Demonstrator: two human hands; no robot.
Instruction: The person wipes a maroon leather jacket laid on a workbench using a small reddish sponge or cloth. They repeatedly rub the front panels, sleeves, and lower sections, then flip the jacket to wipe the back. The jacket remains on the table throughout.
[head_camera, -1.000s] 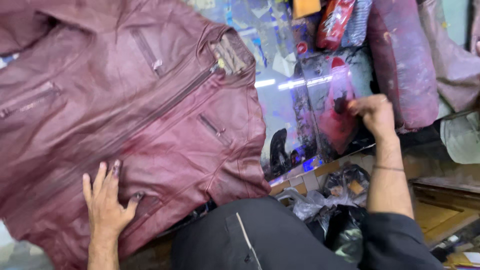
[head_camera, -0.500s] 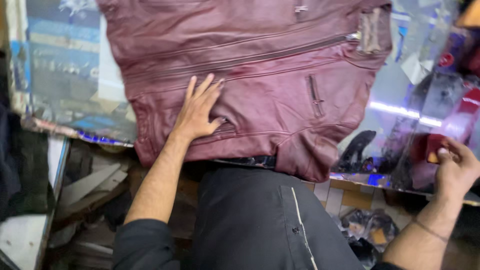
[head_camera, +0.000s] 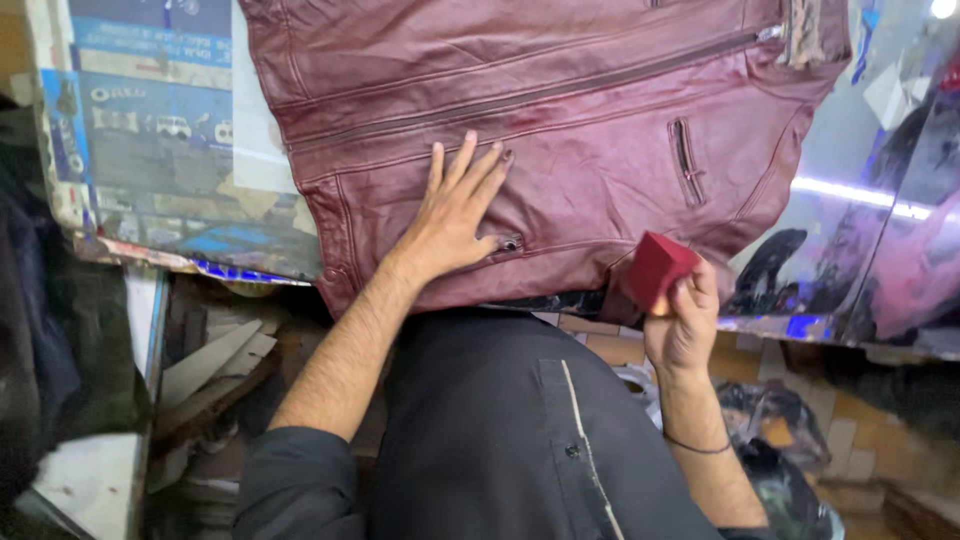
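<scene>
Hand (head_camera: 455, 215) on creased leather jacket (head_camera: 560, 110) — flat.

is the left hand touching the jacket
Touching. The head view shows the left hand lying flat, fingers spread, pressed on the maroon jacket near its hem, with no gap under the palm.

I wear a dark shirt with rolled-up sleeves, pale stitching, and a thin wristband (head_camera: 697, 447).
</scene>
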